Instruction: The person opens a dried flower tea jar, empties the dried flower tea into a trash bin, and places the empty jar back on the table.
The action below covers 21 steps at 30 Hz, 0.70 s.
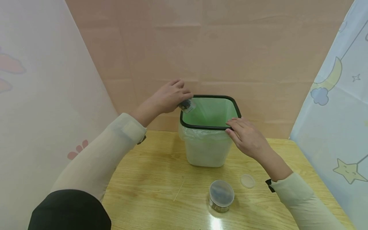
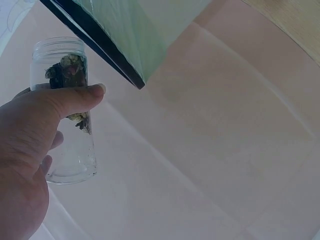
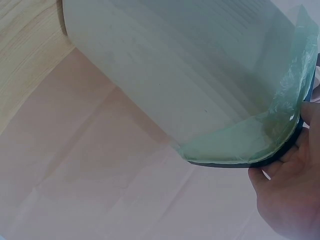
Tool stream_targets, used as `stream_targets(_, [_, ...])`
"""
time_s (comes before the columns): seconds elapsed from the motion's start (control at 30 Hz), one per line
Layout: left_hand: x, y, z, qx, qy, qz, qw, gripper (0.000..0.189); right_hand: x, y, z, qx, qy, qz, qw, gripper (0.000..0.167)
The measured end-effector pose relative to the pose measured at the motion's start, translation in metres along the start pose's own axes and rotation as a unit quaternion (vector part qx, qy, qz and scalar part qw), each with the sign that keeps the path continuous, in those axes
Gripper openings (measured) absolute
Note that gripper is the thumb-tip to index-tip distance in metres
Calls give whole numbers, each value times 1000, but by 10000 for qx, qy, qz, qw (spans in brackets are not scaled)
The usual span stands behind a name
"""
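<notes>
My left hand (image 1: 172, 97) grips a clear glass jar (image 2: 67, 165) round its middle, with no lid on it. Dark and yellowish dried pieces (image 2: 75, 70) lie inside, mostly toward the mouth. In the head view the jar tilts mouth-down over the left rim of a trash bin (image 1: 207, 150). The bin is whitish, with a thin green liner bag (image 1: 212, 110) under a black rim ring (image 1: 201, 127). At the bin's front right corner my right hand (image 1: 250, 137) holds the rim, fingers over the edge in the right wrist view (image 3: 290, 185).
A round tin (image 1: 221, 195) with a translucent lid stands on the wooden table (image 1: 143, 179) in front of the bin. Right of it lies a flat clear disc (image 1: 247, 180). A thin pale strand (image 1: 179, 190) lies to the left. A brown paper-like wall (image 1: 230, 48) rises behind the bin.
</notes>
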State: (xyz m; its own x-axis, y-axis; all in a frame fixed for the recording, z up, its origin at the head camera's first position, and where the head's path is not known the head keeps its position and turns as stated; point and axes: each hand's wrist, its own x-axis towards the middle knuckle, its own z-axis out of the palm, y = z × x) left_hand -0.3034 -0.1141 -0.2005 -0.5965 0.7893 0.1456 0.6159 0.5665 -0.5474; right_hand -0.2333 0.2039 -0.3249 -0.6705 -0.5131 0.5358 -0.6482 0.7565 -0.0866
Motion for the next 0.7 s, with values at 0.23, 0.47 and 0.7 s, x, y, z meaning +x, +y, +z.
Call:
stream_targets(0.23, [2,-1,0,44,-19,11,10000,55,0,0,0,-12,-39,24,10000,34])
stream_targets(0.47, [2,-1,2,130,-72,12,9999,57,0,0,0,2,-67,21,10000,34])
stream_targets(0.7, [1,-1,1,222,-193,-11,9996,59,1,-1,-1,35,-180,60,9998,35])
